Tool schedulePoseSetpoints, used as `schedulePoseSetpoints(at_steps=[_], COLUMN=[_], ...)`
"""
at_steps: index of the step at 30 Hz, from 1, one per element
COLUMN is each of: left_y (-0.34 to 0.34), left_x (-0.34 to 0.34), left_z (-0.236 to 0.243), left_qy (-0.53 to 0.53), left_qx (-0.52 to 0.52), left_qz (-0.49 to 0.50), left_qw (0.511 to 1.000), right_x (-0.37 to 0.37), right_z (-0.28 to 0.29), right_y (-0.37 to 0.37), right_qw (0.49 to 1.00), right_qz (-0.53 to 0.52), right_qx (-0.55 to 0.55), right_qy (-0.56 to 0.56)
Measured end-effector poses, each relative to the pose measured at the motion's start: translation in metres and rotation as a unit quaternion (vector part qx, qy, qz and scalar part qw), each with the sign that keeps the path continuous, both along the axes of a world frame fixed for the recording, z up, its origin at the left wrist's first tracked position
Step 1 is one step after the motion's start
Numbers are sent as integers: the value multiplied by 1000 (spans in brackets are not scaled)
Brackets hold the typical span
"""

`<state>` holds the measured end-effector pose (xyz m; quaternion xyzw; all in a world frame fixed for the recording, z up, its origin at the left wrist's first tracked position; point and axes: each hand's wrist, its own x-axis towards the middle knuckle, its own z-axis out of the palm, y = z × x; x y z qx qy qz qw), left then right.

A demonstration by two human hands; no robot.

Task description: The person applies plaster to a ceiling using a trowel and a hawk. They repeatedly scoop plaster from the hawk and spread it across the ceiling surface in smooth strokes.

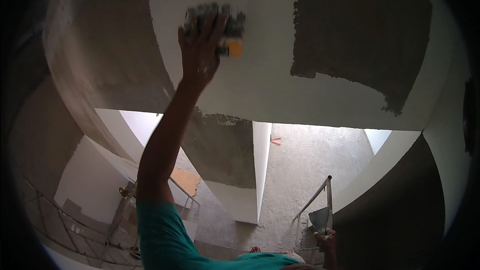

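My left hand [202, 45] is raised high against the wall [225, 85]. It grips a plastering trowel [235, 27], whose dark-smeared blade lies on a white-coated strip; a yellow-orange handle end shows beside my wrist. The trowel is blurred. Down at the lower right, my right hand [327, 240] is closed around a putty knife [319, 216], its wide grey blade pointing up. Part of that hand's grip is hidden by the small size. Bare grey-brown plaster [360, 30] with ragged edges lies right of the white strip, and another grey-brown patch [110, 35] lies left of it.
Below the wall's lower edge are openings onto a pale, rough floor [295, 170], with a grey-and-white pillar [220, 155] between them. Metal rails [329, 190] rise near my right hand. More scaffold bars [65, 225] stand at the lower left. Red-handled pliers-like tool [275, 141] lies beyond.
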<state>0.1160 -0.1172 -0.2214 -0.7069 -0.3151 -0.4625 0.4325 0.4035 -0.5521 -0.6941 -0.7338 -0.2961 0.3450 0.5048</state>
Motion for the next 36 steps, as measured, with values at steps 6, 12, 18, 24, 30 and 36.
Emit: schedulePoseSetpoints(at_steps=[6,12,18,24,30,36], left_y=[39,37,65,54,23,15], left_x=[27,66,70,70,69,61], left_z=[176,250,264,241,151,43], left_qy=[15,-30,-17,-2,19,20], left_qx=[188,134,129,55,9,-30], left_qz=[-25,4,-6,63,77,86], left_qw=[982,990,991,997,997,996], right_x=[-11,-6,-8,-11,-5,2], right_z=[-2,-24,-19,5,-5,11], right_y=[17,6,4,7,6,11], right_qw=[999,997,997,998,998,999], right_qz=[-15,-69,-64,-54,-41,-8], right_qx=[17,10,43,-8,-27,-28], right_qy=[40,17,20,40,28,23])
